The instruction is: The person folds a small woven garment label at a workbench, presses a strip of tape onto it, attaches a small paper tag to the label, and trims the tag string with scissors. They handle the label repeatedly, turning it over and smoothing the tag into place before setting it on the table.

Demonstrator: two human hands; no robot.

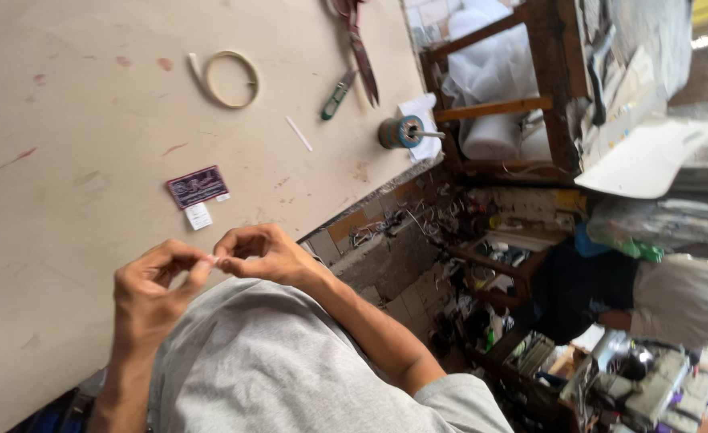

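My left hand (155, 287) and my right hand (259, 252) meet fingertip to fingertip over the near edge of a beige worktable (89, 120). Together they pinch a small white piece (214, 260); it is too small to tell what it is. Below the hands lies grey cloth (266, 361), which looks like my own shirt. Just beyond the hands on the table lie a dark rectangular label (198, 186) and a small white tag (199, 216).
Farther along the table are a cream band loop (230, 78), a thin white stick (298, 133), green thread snips (336, 96), long scissors (362, 50) and a thread spool (399, 132). A wooden frame (494, 108) holds white rolls. Another person (683, 301) sits at right amid clutter.
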